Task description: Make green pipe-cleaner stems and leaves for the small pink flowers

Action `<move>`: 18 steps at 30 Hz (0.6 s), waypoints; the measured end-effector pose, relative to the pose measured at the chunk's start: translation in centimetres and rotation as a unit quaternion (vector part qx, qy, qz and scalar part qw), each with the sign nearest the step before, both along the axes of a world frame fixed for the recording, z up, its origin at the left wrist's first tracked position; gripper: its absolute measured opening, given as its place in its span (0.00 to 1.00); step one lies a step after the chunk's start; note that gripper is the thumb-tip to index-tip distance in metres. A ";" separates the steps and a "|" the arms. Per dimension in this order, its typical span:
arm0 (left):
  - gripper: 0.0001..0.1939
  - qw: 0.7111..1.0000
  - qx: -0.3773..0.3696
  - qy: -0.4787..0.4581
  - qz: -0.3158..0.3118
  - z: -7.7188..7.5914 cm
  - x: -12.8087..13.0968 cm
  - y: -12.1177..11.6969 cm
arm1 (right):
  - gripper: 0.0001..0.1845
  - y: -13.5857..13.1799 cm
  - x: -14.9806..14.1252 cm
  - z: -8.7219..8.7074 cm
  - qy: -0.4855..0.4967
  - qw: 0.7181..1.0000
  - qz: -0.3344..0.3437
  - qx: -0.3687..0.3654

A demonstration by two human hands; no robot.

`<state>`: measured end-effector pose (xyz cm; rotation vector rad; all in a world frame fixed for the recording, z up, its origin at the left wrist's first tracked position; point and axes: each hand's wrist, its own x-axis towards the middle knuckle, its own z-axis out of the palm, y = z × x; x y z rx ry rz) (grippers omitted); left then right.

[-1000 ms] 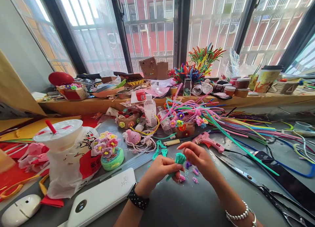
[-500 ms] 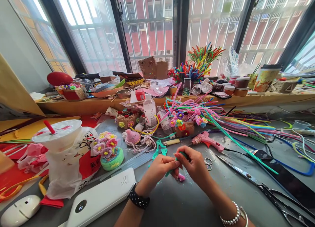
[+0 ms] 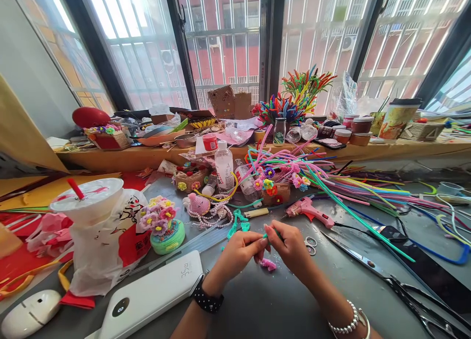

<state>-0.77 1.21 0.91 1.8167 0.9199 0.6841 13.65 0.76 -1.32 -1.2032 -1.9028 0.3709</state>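
Observation:
Between my two hands is a piece of green pipe cleaner point(image 3: 265, 235), mostly covered by the fingers. My left hand point(image 3: 241, 252) pinches it from the left, thumb and forefinger together. From the right, my right hand point(image 3: 290, 246) grips the same piece with bent fingers. Just below the fingertips a small pink fuzzy piece point(image 3: 268, 264) lies on the grey table. Green twisted pipe-cleaner pieces point(image 3: 238, 223) rest behind my left hand, beside a lighter point(image 3: 256, 213). Small scissors point(image 3: 311, 245) lie right behind my right hand.
A pink glue gun point(image 3: 311, 211) and large scissors point(image 3: 371, 264) lie to the right, near bundled pipe cleaners point(image 3: 353, 187). On the left are a white power bank point(image 3: 154, 290), a flower pot ornament point(image 3: 167, 238), a bagged drink cup point(image 3: 91, 196) and a mouse point(image 3: 31, 313).
Both hands have shifted slightly, and the fingers have turned around the green piece. More of the pink piece shows below them now.

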 end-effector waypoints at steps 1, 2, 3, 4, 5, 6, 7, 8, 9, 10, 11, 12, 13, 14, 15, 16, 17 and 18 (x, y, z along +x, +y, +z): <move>0.18 1.000 0.019 0.002 0.006 0.0 0.0 0.0 | 0.19 0.0 0.0 -0.1 0.005 1.000 -0.005 0.004; 0.18 0.999 0.047 0.005 0.013 -0.1 0.1 0.0 | 0.19 0.0 0.0 -0.1 0.006 1.000 -0.007 0.006; 0.17 0.997 0.078 0.007 0.021 -0.1 0.1 -0.1 | 0.18 0.1 0.1 0.0 0.006 1.000 -0.007 0.006; 0.15 0.994 0.105 0.002 0.029 -0.2 0.2 -0.1 | 0.18 0.1 0.2 0.1 0.007 1.000 -0.008 0.005; 0.13 0.992 0.124 -0.009 0.033 -0.3 0.2 -0.1 | 0.18 0.1 0.3 0.2 0.011 1.000 -0.009 0.003; 0.12 0.991 0.128 -0.025 0.033 -0.3 0.2 -0.2 | 0.18 0.1 0.4 0.4 0.020 1.000 -0.010 0.001; 0.12 0.991 0.121 -0.041 0.031 -0.4 0.2 -0.2 | 0.18 0.1 0.5 0.5 0.033 0.999 -0.011 -0.001; 0.14 0.992 0.107 -0.056 0.027 -0.4 0.1 -0.2 | 0.18 0.0 0.6 0.6 0.048 0.999 -0.012 -0.003; 0.15 0.993 0.093 -0.066 0.025 -0.4 0.1 -0.2 | 0.18 0.0 0.7 0.7 0.061 0.998 -0.012 -0.005; 0.16 0.993 0.085 -0.073 0.028 -0.3 0.0 -0.2 | 0.18 0.0 0.8 0.8 0.073 0.997 -0.013 -0.007; 0.16 0.993 0.087 -0.076 0.037 -0.2 0.0 -0.3 | 0.18 0.0 0.8 0.8 0.083 0.996 -0.015 -0.009; 0.16 0.991 0.101 -0.076 0.053 -0.1 0.0 -0.3 | 0.18 0.0 0.8 0.9 0.091 0.996 -0.019 -0.010; 0.17 0.986 0.128 -0.074 0.071 0.0 0.0 -0.4 | 0.18 0.0 0.8 0.9 0.097 0.995 -0.022 -0.011; 0.17 0.980 0.163 -0.068 0.090 0.1 0.0 -0.5 | 0.18 0.0 0.8 0.9 0.103 0.994 -0.025 -0.014; 0.17 0.971 0.204 -0.059 0.105 0.2 0.0 -0.6 | 0.18 0.0 0.8 0.9 0.108 0.994 -0.027 -0.017; 0.17 0.961 0.246 -0.046 0.113 0.2 0.0 -0.6 | 0.18 0.0 0.8 0.9 0.112 0.993 -0.027 -0.019; 0.17 0.951 0.285 -0.033 0.115 0.1 0.1 -0.7 | 0.18 0.0 0.7 0.9 0.114 0.993 -0.027 -0.020; 0.16 0.941 0.318 -0.022 0.114 0.0 0.2 -0.8 | 0.18 -0.1 0.7 0.8 0.114 0.993 -0.027 -0.019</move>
